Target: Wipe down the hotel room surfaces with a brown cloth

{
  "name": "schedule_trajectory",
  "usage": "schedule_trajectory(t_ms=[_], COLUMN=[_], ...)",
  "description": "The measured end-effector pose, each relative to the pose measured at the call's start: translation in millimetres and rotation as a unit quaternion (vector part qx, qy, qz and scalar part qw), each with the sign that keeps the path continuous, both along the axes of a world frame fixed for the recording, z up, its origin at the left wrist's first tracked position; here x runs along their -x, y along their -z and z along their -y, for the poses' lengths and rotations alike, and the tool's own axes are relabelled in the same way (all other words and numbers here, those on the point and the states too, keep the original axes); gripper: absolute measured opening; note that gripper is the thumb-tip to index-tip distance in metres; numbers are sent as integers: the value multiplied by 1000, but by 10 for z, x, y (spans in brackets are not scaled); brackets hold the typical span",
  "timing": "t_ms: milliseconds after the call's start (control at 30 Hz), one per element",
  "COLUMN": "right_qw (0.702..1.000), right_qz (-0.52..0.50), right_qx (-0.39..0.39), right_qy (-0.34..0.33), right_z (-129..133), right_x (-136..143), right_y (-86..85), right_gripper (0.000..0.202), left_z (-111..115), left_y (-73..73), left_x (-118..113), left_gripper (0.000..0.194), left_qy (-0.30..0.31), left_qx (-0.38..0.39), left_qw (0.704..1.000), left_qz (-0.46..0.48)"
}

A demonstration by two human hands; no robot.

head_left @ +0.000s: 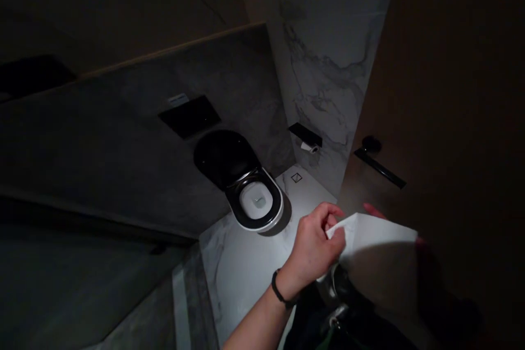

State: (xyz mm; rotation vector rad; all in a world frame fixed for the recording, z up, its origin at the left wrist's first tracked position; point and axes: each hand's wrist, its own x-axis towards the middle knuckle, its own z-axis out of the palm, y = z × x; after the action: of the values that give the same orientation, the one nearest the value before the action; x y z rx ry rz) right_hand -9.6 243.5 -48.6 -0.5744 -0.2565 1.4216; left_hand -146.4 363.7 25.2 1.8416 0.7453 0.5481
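Note:
A white sheet, by its look paper [379, 246], is spread in front of my body at the lower right. My left hand [314, 243], with a dark band on its wrist, pinches the sheet's left edge between thumb and fingers. On the far side is my right hand [424, 257], mostly in shadow and partly covered by the sheet; a fingertip shows above the top edge and another part at the right edge. It grips the sheet from there. Below the sheet are dark clothing and a shiny object I cannot make out.
A toilet [273, 219] with its black lid [225, 156] raised stands ahead. A black flush plate [191, 116] is above it. On the marble wall hangs a toilet paper holder [305, 134]. A brown door with a black handle [379, 168] is close on the right. The room is dim.

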Motion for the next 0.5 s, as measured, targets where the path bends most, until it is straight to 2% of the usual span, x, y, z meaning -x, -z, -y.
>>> schedule_trajectory(t_ms=[67,133,233,300,367,433,500], right_qw=[999,997,993,985,968,943,904], right_qz=[6,21,51,78,131,211,324], right_qx=[24,31,34,61,94,113,124], right_qy=[38,70,102,140,192,232,249], right_z=[-334,-654,-1032,-1185,-1263,-1298,-1329], right_x=[112,219,314,316,279,229,198], right_y=[1,-32,-103,-139,-160,-175,-193], right_gripper=[95,92,85,82,82,86,88], left_z=[-354,-686,-1086,-1261,-1364,-1423,-1470], left_y=[2,-27,-59,-24,68,200,341], left_x=[-20,-19,26,72,106,106,63], left_gripper=[22,25,30,41,50,48,43], left_qy=[34,71,104,111,104,69,9], left_qx=[-75,-115,-94,-41,45,160,286], left_qw=[996,991,990,993,992,981,952], left_qz=[-16,-14,2,26,61,89,111])
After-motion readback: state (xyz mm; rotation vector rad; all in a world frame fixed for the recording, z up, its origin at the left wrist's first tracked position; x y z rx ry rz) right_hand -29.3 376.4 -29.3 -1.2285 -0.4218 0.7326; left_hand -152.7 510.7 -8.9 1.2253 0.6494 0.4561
